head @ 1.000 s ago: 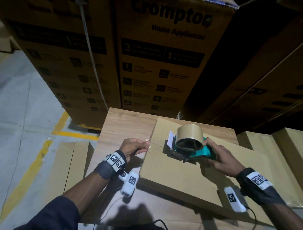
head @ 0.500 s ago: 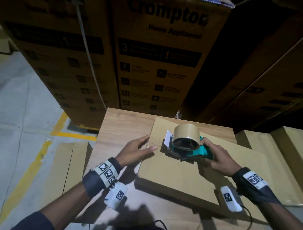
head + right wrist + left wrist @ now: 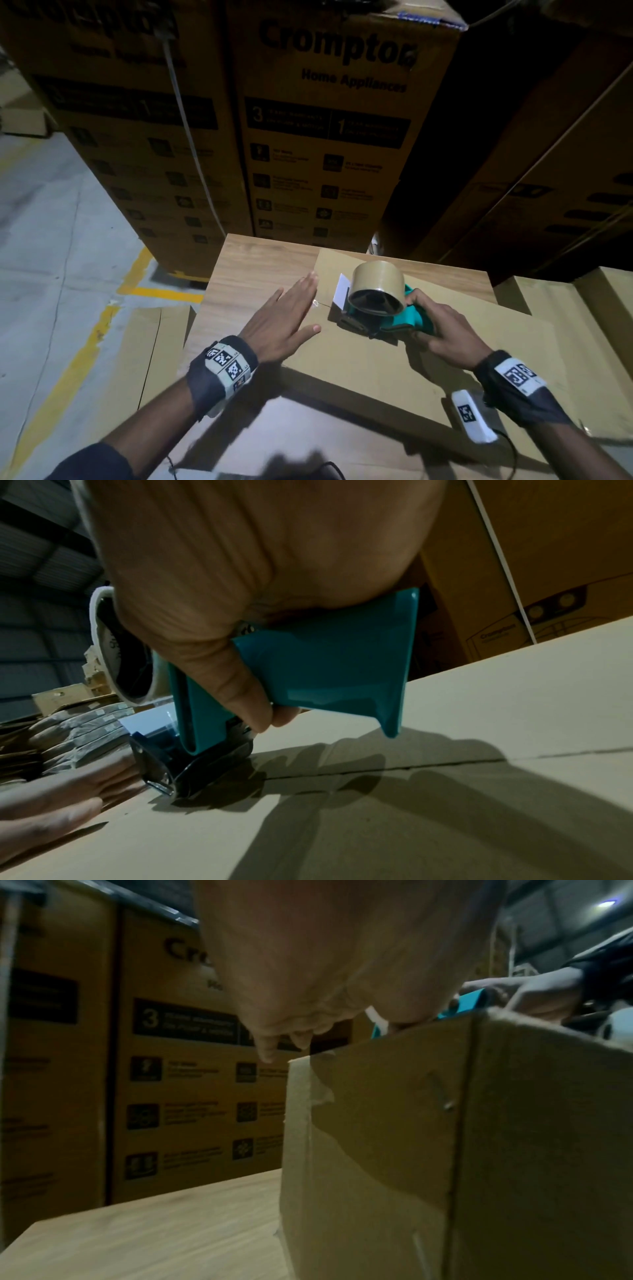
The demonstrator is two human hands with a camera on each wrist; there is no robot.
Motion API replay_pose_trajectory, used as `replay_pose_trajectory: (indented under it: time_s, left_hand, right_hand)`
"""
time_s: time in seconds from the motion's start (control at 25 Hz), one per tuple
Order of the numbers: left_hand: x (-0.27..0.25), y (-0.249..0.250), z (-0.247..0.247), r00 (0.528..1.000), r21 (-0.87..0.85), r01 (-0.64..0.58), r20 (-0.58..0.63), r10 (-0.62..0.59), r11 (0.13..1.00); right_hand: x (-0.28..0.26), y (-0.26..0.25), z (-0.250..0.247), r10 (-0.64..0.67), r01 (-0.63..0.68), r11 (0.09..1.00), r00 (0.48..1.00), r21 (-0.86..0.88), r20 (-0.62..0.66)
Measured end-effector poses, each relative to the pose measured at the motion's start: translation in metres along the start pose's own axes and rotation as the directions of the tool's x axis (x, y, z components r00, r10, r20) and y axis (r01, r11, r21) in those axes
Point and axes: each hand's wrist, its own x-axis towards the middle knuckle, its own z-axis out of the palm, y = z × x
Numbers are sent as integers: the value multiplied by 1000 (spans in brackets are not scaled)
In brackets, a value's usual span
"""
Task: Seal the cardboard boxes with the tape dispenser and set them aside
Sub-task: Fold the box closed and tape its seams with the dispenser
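Taping the cardboard box [image 3: 394, 356] on the table [image 3: 260, 263].
The right hand [image 3: 442, 329] grips the tape dispenser [image 3: 380, 301] on the box top; the left hand [image 3: 284, 322] lies flat, fingers straight, at the box's left edge.

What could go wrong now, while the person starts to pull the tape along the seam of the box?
1. The left hand lies flat and open just ahead of the tape dispenser; its cutter end might catch the fingers.
2. The right hand keeps its grip only on the teal handle, so the dispenser could drift off the seam.
3. The cardboard box might slide on the table.
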Motion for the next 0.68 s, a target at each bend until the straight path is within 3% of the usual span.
replay_pose_trajectory:
  time_s: [0.12, 0.32, 0.44, 0.68]
  left_hand:
    - [5, 12, 10, 995, 172, 53, 78, -67, 984]
    - [7, 18, 20, 989, 278, 129, 27, -142, 952]
    - [7, 20, 19, 985, 309, 157, 23, -173, 938]
    - [7, 22, 21, 981, 344, 173, 24, -193, 923]
  right_hand:
    - [-1, 1, 0, -36, 36, 999, 999, -15, 0]
    - [0, 6, -5, -120, 116, 992, 990, -49, -74]
    - [-4, 12, -14, -149, 135, 974, 986, -184, -69]
    - [-72, 65, -62, -88, 43, 941, 989, -335, -121]
